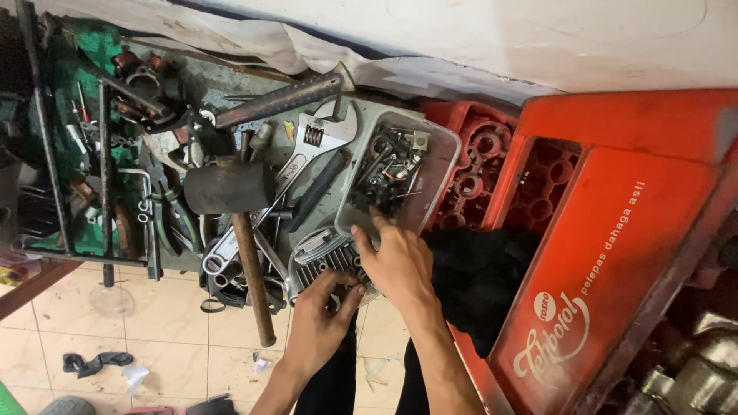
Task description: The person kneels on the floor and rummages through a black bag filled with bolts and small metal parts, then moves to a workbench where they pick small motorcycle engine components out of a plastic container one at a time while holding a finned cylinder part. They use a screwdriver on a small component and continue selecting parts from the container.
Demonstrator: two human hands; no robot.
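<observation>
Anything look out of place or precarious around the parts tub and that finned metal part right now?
The clear plastic tub of small metal parts sits tilted, propped on the tool pile and the red crate. The right hand reaches over its rim; the left hand grips the finned metal part. Scraps litter the floor tiles.

Setting: small repair workshop, likely for engines. Evidence: cluttered tool pile at frame centre-left with mallet (231,188), adjustable wrench (315,142), pliers (173,211); clear tub of bolts and small parts (396,169); finned cylinder head (323,257); red crates (615,223) right.
</observation>
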